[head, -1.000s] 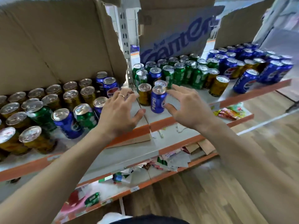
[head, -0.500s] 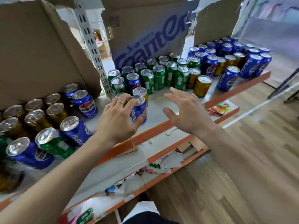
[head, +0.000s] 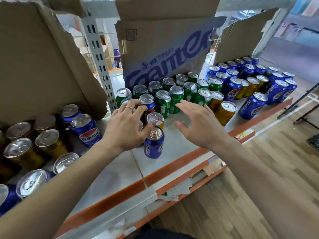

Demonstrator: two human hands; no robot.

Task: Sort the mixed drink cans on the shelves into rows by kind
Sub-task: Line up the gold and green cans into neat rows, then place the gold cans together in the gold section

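The blue can (head: 154, 143) stands upright near the shelf's (head: 174, 147) front edge; the left hand (head: 126, 129) curls over a half-hidden can (head: 140, 125) just left of it, grip unclear; the right hand (head: 200, 125) hovers open on its right; green cans (head: 176, 100) stand behind it.

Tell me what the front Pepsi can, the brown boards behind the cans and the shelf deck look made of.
Front Pepsi can: likely aluminium, with a bare shiny lid, a pull tab and a glossy blue printed wall.
Brown boards: cardboard, matt, with torn ragged edges.
Shelf deck: probably painted sheet metal, smooth pale grey with a seam.
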